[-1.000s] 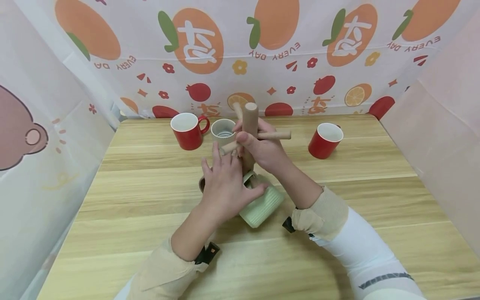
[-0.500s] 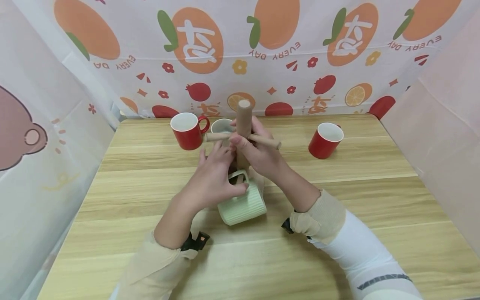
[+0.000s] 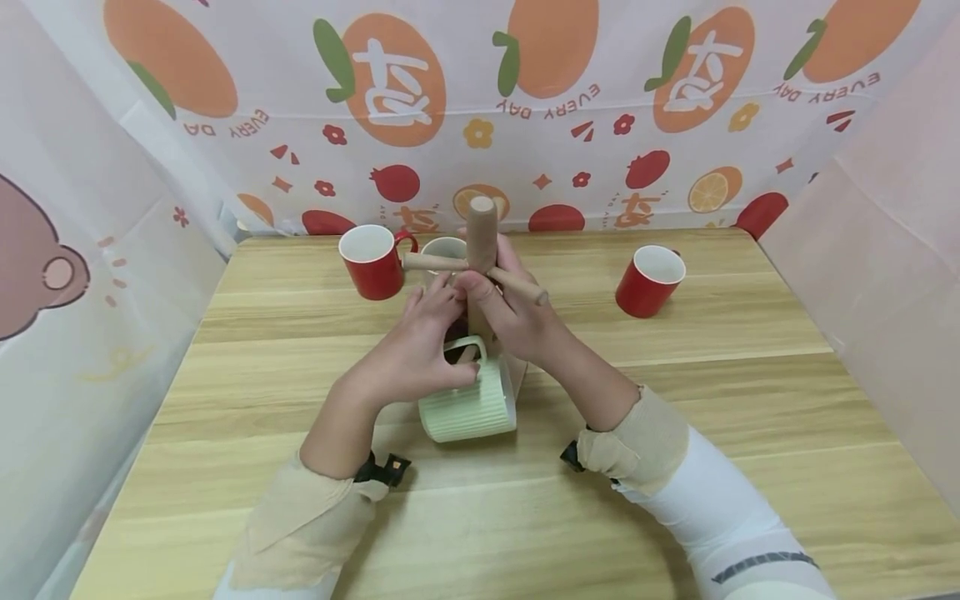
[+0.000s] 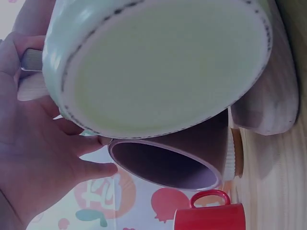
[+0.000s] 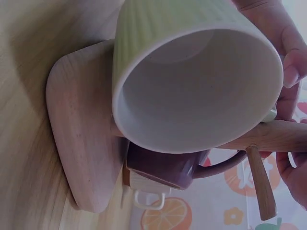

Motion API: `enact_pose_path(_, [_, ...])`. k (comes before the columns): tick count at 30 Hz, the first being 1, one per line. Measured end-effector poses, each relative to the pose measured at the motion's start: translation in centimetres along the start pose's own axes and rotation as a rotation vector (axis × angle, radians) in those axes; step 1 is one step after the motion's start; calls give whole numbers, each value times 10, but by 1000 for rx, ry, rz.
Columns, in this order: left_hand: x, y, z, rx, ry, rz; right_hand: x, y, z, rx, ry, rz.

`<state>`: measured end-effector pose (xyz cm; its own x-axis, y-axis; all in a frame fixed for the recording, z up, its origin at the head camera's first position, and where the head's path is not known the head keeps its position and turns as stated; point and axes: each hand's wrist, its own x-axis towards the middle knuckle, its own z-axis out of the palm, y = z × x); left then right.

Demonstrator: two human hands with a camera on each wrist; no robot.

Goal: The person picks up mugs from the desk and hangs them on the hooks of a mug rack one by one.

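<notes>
A wooden mug tree (image 3: 481, 237) stands mid-table, its pegs sticking out from the post. My right hand (image 3: 525, 321) grips the post, thumb across its near side. Sideways on a lower peg hangs a pale green ribbed mug (image 3: 465, 410), handle up and mouth facing right. My left hand (image 3: 408, 354) lies along the left side of the tree, its thumb by the green mug's handle and its other fingers extended near the post. A purple-brown mug (image 5: 165, 167) hangs tilted behind the green one, largely hidden from above. The wooden base (image 5: 79, 129) shows in the right wrist view.
Behind the tree is a white ribbed cup (image 3: 444, 247), partly covered by a peg. One red mug (image 3: 375, 271) stands at the back left, another red mug (image 3: 647, 287) at the right. A fruit-print curtain (image 3: 480, 117) closes off the table's back edge.
The mug tree has turned clockwise as seen from above. Its green mug has swung from front right to front left, and my left hand has moved left with it. Both red mugs stay put.
</notes>
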<state>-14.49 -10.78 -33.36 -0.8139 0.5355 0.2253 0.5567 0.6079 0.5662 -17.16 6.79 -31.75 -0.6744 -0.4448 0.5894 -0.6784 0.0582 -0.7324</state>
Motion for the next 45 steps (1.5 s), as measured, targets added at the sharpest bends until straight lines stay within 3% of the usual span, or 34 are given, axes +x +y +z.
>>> enact_pose_path(12, [-2, -1, 4, -25, -24, -43, -2, 8, -16, -48, -90, 12])
enact_pose_path(16, [-3, 0, 2, -35, -48, -83, -4, 13, -29, -151, -101, 55])
enact_pose_path(21, [-3, -1, 3, -13, -52, -99, -8, 33, -51, -337, -3, -49])
enact_pose_path(23, [-3, -1, 4, -7, -48, -98, -10, 46, -65, -419, 45, -30])
enact_pose_path(26, [-3, -1, 5, -12, -47, -104, -11, 65, -93, -633, 59, 136])
enact_pose_path(29, [-3, -1, 5, -14, -46, -105, -9, 81, -127, -893, -13, 374])
enact_pose_path(32, [-3, -2, 4, -3, -37, -97, -6, 96, -158, -1061, -96, 565])
enact_pose_path(36, [-2, -2, 2, 8, -23, -88, -7, 113, -182, -1074, -197, 765])
enact_pose_path(40, [-3, -2, 2, 7, -22, -90, -16, 126, -188, -985, -292, 934])
enact_pose_path(45, [-6, 0, 4, 17, -39, -102, -25, 134, -186, -942, -331, 1005])
